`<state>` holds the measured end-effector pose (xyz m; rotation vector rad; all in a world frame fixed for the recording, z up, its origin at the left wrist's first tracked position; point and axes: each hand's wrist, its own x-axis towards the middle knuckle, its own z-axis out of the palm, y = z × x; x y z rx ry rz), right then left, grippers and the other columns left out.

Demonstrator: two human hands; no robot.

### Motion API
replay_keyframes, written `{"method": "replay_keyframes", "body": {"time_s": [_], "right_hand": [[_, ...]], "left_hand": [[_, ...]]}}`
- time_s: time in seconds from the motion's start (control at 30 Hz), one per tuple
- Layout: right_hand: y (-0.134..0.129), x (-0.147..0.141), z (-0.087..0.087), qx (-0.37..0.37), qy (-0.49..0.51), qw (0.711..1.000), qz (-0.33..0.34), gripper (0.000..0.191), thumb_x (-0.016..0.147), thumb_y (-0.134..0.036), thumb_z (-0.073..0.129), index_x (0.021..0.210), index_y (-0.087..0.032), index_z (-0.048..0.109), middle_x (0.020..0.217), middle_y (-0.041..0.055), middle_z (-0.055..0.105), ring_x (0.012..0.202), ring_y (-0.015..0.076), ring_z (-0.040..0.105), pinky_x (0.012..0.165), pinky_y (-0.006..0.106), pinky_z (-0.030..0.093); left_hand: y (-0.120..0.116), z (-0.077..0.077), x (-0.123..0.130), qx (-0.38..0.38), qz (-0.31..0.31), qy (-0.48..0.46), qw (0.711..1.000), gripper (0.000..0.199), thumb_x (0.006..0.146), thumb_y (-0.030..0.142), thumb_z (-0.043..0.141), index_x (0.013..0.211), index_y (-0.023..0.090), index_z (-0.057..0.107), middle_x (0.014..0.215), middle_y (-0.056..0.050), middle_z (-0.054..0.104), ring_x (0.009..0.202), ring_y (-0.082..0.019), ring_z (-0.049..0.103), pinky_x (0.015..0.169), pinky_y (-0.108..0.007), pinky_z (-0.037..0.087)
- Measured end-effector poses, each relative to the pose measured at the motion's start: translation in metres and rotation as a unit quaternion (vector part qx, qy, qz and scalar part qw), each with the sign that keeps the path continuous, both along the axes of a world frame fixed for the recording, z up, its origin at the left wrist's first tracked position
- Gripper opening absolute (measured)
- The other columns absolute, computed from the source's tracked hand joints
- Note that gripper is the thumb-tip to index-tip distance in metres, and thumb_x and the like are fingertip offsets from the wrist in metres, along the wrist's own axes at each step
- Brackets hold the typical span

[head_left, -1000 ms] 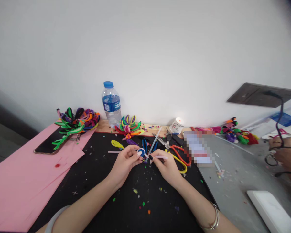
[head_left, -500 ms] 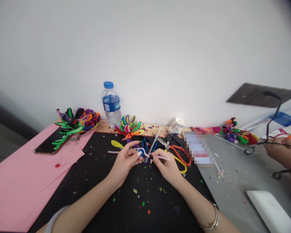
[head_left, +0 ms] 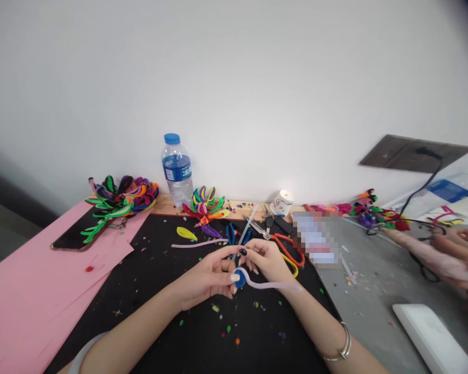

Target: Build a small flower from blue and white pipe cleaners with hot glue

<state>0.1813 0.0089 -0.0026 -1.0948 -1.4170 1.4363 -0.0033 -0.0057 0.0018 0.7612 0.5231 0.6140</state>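
Note:
My left hand [head_left: 212, 275] pinches a small blue pipe-cleaner coil [head_left: 239, 280] between thumb and fingers. Around the coil's upper edge curves a pale lilac pipe cleaner [head_left: 267, 285], its loose tail reaching right across my right wrist. My right hand [head_left: 265, 259] is just above the coil, its fingers pressed together beside my left index fingertip; what they hold, if anything, is hidden. Behind my hands on the black mat [head_left: 203, 343] lie another lilac pipe cleaner [head_left: 197, 243], a yellow loop [head_left: 186, 234], a purple loop [head_left: 209, 231] and blue loops [head_left: 231, 234].
Scissors [head_left: 288, 248] with red handles lie behind my right hand, near a phone [head_left: 317, 239]. Along the wall stand a water bottle [head_left: 177, 174], pipe-cleaner flowers [head_left: 120, 195] and a white roll [head_left: 281, 202]. At right, another person's hands [head_left: 448, 254] work near a black cable [head_left: 425, 187].
My hands have come closer together, and the coil has moved right and toward me. The lilac tail, earlier at my right fingertips, now hangs free below them. The other person's hands have moved left.

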Motion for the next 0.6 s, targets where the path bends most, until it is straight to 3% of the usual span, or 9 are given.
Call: {"method": "replay_keyframes", "body": {"time_s": [0.37,0.47,0.6], "right_hand": [[-0.004,0.001,0.012,-0.04,0.02,0.998,0.032,0.02,0.072,-0.031,0.064,0.064,-0.014,0.058,0.054,0.0002,0.064,0.044,0.0104,0.057,0.044,0.021,0.046],[-0.003,0.002,0.011,-0.019,0.008,0.999,0.032,0.017,0.072,-0.028,0.063,0.064,-0.013,0.06,0.054,0.0004,0.064,0.043,0.0098,0.056,0.044,0.022,0.045],[0.0,0.005,0.009,0.02,-0.023,1.0,0.004,0.007,0.068,-0.018,0.066,0.066,-0.014,0.061,0.057,-0.0012,0.061,0.043,0.0065,0.05,0.043,0.019,0.041]], "left_hand": [[0.003,0.002,-0.004,-0.03,-0.003,-0.038,0.999,0.054,0.073,0.012,0.065,0.123,0.025,0.048,0.074,0.0,0.055,0.06,-0.007,0.055,0.056,-0.017,0.046],[0.005,0.003,-0.005,-0.013,0.069,-0.02,0.997,0.052,0.074,0.014,0.063,0.122,0.028,0.048,0.076,0.001,0.055,0.06,-0.005,0.053,0.059,-0.017,0.047],[0.009,-0.001,-0.003,0.06,0.166,0.039,0.984,0.035,0.075,0.016,0.062,0.108,0.023,0.057,0.073,0.003,0.051,0.066,-0.008,0.056,0.064,-0.02,0.048]]}}
